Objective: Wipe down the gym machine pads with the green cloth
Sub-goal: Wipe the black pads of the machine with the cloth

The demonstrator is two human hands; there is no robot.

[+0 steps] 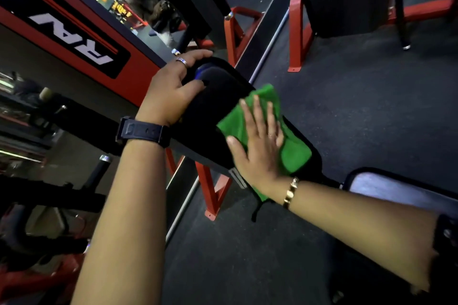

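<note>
The left hand (171,91) gripped the far end of the black pad (218,106), fingers and thumb curled round its edge, which looked like a useful brace against the push of wiping. Just to the right, the green cloth (295,153) lay over the pad's near half. The right hand (257,146) pressed flat on the cloth, fingers straight and slightly spread. To do this step well, the palm should probably stay flat and run long, overlapping strokes along the pad toward the braced end. The cloth should carry over the side edges, and the left hand should shift so its patch got wiped too. At the near right, a paler pad (386,188) likely awaited its turn.
</note>
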